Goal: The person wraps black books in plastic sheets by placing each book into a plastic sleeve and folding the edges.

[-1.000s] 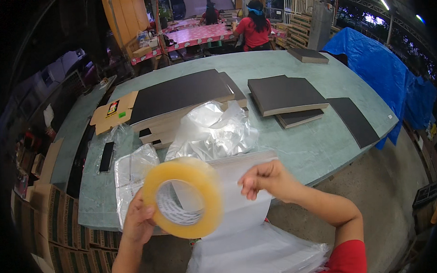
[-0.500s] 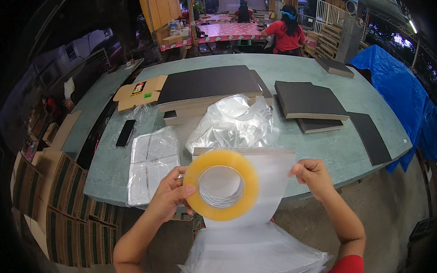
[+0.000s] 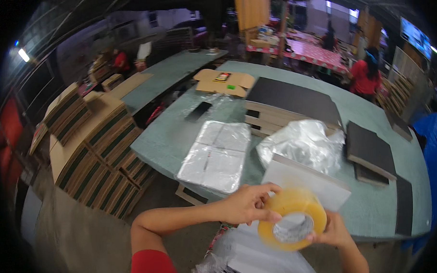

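A roll of yellowish clear packing tape [image 3: 292,219] is held low in the view, just in front of me. My left hand [image 3: 247,203] grips its upper left rim with the fingers curled over the top. My right hand [image 3: 331,232] holds the roll from the right and is partly hidden behind it. Behind the roll, a flat white package [image 3: 306,179] rests on the near edge of the green table [image 3: 180,133]. Below the roll lies a stack of white plastic-wrapped sheets [image 3: 261,257].
On the table are a flat silvery wrapped pack [image 3: 217,156], crumpled clear plastic [image 3: 303,143], black boards [image 3: 294,97], dark slabs [image 3: 370,148], an opened cardboard box [image 3: 224,81] and a black phone [image 3: 198,110]. Stacked cartons [image 3: 89,146] stand at left. A person in red [image 3: 365,73] works far right.
My right hand has left the edge of the white package and come onto the tape roll. The view has swung left, so the roll now sits lower right.
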A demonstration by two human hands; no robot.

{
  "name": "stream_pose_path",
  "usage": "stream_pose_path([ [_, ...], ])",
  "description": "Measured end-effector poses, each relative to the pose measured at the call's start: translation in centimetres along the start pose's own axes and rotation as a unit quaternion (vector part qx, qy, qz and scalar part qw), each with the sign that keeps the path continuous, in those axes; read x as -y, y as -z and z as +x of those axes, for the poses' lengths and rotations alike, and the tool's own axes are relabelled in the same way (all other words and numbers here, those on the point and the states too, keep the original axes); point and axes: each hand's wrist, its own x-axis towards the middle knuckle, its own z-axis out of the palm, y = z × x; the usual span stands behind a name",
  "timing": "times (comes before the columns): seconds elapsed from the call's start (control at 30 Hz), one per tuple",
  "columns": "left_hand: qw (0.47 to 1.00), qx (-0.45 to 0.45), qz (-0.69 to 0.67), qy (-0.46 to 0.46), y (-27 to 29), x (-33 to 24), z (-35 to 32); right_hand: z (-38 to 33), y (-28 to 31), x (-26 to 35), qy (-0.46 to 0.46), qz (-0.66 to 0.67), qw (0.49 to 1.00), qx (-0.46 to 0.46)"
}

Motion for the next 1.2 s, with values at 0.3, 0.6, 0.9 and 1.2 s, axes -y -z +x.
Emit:
stream_pose_path([
  [0.3,0.968,0.140,0.122,-0.168,0.5,-1.7,-2.6,-2.3,-2.5,2.4,-0.005,-0.193,0.978,0.085],
  [0.6,0.984,0.055,0.054,-0.161,4.3,0.9,-1.3,-2.2,-2.4,-1.2,0.041,0.220,0.975,-0.001],
  [0.9,0.900,-0.424,-0.082,0.064,17.7,16.5,0.6,-2.5,2.8,-3.5,0.067,-0.035,0.985,-0.154],
  [1.2,0.663,-0.309,0.682,-0.022,18.8,6.9,8.7,-0.6,-4.3,7.5,0.441,-0.468,0.765,-0.033],
])
